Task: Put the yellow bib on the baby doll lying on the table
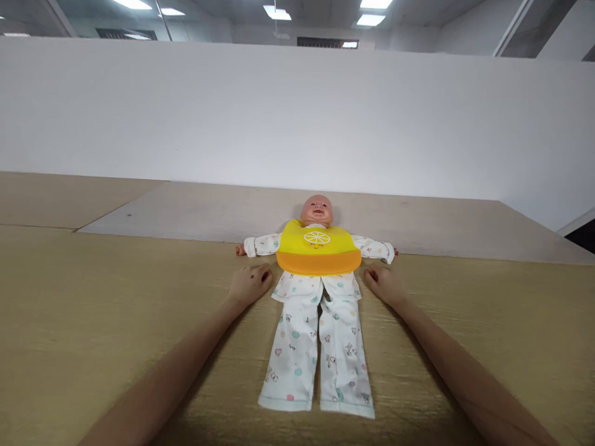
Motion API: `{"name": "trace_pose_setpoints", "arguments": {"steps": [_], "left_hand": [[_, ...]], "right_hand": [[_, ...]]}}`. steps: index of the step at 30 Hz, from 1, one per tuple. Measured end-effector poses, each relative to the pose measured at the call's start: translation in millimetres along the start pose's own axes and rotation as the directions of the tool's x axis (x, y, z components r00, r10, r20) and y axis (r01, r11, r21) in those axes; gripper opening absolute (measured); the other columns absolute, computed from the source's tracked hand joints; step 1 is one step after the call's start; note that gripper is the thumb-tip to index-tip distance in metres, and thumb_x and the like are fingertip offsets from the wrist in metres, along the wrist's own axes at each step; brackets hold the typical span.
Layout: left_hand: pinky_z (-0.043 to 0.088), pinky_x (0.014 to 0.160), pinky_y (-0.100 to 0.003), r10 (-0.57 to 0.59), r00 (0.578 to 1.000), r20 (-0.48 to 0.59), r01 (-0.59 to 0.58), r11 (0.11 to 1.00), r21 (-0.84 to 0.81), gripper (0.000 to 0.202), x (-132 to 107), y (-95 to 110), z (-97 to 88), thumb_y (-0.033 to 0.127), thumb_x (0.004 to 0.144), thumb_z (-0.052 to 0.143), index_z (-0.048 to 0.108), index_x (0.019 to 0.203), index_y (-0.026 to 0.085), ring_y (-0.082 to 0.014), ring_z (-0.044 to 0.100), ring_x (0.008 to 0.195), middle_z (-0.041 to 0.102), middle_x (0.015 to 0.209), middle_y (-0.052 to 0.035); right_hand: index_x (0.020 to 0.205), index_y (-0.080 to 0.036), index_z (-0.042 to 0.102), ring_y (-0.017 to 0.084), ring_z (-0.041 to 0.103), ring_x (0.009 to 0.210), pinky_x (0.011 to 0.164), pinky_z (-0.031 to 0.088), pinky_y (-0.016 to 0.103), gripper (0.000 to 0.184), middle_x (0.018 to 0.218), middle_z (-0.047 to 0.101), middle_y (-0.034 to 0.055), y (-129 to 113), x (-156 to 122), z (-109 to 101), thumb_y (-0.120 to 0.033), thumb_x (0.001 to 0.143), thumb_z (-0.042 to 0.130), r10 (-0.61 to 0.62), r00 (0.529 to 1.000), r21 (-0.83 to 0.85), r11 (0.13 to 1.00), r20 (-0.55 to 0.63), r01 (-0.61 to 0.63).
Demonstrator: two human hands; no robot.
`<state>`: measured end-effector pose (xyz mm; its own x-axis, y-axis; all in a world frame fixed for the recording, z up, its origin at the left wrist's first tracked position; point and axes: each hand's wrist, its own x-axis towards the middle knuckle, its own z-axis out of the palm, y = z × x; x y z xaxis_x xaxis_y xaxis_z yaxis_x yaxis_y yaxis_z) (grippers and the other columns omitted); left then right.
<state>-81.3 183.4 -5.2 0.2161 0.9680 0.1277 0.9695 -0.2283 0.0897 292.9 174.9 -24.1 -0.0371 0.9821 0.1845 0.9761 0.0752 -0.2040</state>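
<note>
A baby doll [317, 210] lies on its back on the wooden table [93, 322], arms spread wide. It wears white patterned pyjamas [318, 347] and a yellow and orange bib [318, 248] with a lemon slice drawn on it. My left hand [250, 284] rests on the table just left of the doll's waist, fingers curled in with nothing visible in them. My right hand [382, 282] rests just right of the waist, fingers also curled under. Neither hand clearly touches the clothes.
A white partition wall [297, 118] runs along the back of the table. A paler grey-brown board [209, 214] lies under the doll's head at the far side. Ceiling lights show above the wall.
</note>
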Motion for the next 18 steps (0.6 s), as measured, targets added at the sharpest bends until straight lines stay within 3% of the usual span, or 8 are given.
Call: {"name": "trace_pose_setpoints", "arguments": {"steps": [18], "left_hand": [[0.031, 0.055, -0.029, 0.021, 0.999, -0.036, -0.021, 1.0, -0.004, 0.035, -0.5, -2.7, 2.3, 0.036, 0.088, 0.037, 0.066, 0.078, 0.02, -0.0232, 0.063, 0.072, 0.071, 0.08, -0.0083]], "right_hand": [[0.073, -0.017, 0.057, 0.018, 0.058, 0.069, 0.055, 0.019, 0.026, 0.027, 0.077, 0.067, 0.0073, -4.7, -2.5, -5.8, -0.034, 0.088, 0.042, 0.02, 1.0, -0.019, 1.0, 0.009, -0.019]]}}
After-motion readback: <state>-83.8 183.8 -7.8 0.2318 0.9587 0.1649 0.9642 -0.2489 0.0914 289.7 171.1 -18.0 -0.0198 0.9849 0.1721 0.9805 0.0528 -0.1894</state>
